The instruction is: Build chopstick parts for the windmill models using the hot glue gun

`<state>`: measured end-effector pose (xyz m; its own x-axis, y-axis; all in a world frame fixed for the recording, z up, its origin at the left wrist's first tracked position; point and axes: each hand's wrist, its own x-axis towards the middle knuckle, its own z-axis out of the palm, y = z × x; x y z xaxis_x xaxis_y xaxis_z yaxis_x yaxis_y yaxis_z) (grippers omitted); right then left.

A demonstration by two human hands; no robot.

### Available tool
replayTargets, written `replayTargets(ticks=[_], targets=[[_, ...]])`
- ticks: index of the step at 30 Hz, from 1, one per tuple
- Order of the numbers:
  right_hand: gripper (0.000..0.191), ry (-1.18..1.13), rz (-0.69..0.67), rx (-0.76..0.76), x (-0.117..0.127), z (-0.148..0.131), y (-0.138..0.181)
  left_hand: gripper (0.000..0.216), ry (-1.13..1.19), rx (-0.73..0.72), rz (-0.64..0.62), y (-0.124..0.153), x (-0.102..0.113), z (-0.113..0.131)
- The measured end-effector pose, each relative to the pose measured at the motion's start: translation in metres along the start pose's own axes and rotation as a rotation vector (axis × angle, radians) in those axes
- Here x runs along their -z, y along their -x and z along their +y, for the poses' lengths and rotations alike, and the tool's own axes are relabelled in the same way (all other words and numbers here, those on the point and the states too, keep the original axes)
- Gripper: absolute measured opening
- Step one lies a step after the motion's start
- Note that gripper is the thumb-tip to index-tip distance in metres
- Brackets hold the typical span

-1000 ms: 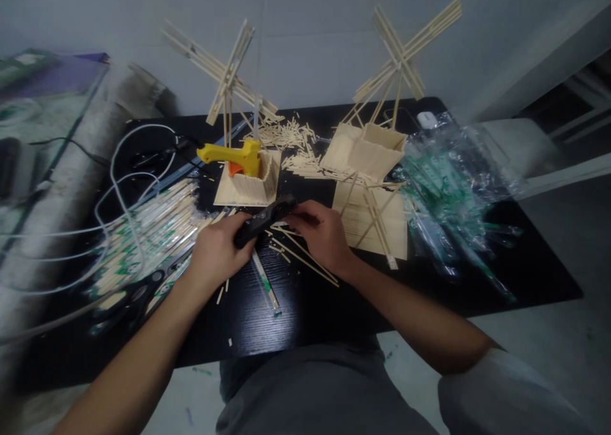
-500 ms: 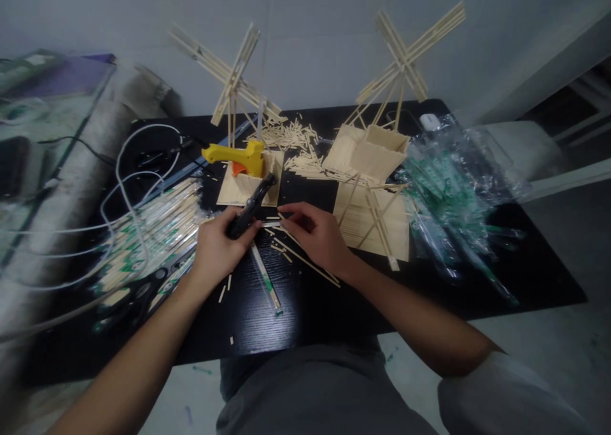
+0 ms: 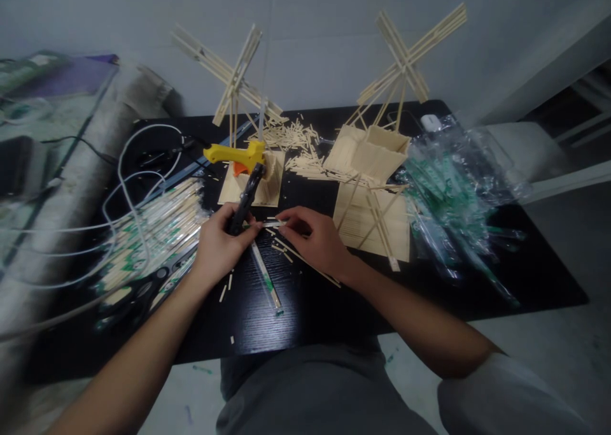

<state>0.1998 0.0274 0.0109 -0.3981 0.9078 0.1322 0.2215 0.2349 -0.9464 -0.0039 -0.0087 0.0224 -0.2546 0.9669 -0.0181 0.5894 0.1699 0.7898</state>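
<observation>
My left hand [image 3: 222, 244] is closed around a black hand tool [image 3: 248, 199], whose far end points up and away; its exact kind is unclear. The same thumb and fingertips also pinch one end of a short pale strip [image 3: 271, 224]. Fingers of my right hand [image 3: 317, 237] close on the strip's other end, so it lies level between both hands. Below them are cut stick pieces [image 3: 282, 250], a longer thin stick [image 3: 310, 263] and a wrapped pair of chopsticks [image 3: 266, 276].
Behind my hands, a yellow glue gun [image 3: 236, 153] rests on a stick-built windmill [image 3: 233, 88]. Another windmill [image 3: 403, 62] stands right, by torn plastic wrappers [image 3: 443, 193]. Wrapped chopsticks [image 3: 153, 231], scissors [image 3: 138, 292] and white cables [image 3: 117, 186] lie left. Stick offcuts [image 3: 291, 135] are heaped behind.
The black tool has tipped a little to the left and more upright in my left hand. My right fingers have shifted slightly and still pinch the strip.
</observation>
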Motion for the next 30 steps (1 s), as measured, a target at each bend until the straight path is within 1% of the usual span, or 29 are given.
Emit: replayTargets(ticks=[3,5,8,11,15,18,20,26,28,30], targets=[[0.019,0.019,-0.024,0.018,0.000,0.000,0.001,0.030,0.012,-0.005,-0.022,0.000,0.000,0.000],[0.018,0.047,-0.069,0.068,-0.001,0.002,0.002,0.030,0.008,-0.009,-0.021,0.000,0.000,0.000],[0.018,0.128,-0.176,0.208,-0.004,0.006,0.004,0.027,0.029,-0.009,-0.023,0.000,0.000,-0.001],[0.022,0.239,-0.286,0.341,-0.006,0.012,0.006,0.026,0.046,-0.023,-0.015,0.000,0.000,-0.002],[0.026,0.401,-0.370,0.469,-0.008,0.019,0.007,0.027,0.051,-0.032,-0.003,-0.001,-0.001,-0.001],[0.032,0.517,-0.378,0.530,-0.009,0.022,0.007,0.027,0.068,-0.027,-0.001,-0.001,-0.001,0.000],[0.036,0.553,-0.367,0.549,-0.009,0.024,0.007,0.028,0.086,-0.027,-0.001,-0.001,-0.001,0.001],[0.051,0.524,-0.319,0.563,-0.009,0.023,0.007,0.034,0.170,-0.018,0.004,-0.001,-0.001,0.000],[0.049,0.513,-0.298,0.540,-0.008,0.020,0.006,0.035,0.191,-0.024,0.014,0.000,0.000,0.001],[0.039,0.535,-0.293,0.514,-0.006,0.017,0.005,0.035,0.204,-0.032,0.028,0.001,0.000,0.002]])
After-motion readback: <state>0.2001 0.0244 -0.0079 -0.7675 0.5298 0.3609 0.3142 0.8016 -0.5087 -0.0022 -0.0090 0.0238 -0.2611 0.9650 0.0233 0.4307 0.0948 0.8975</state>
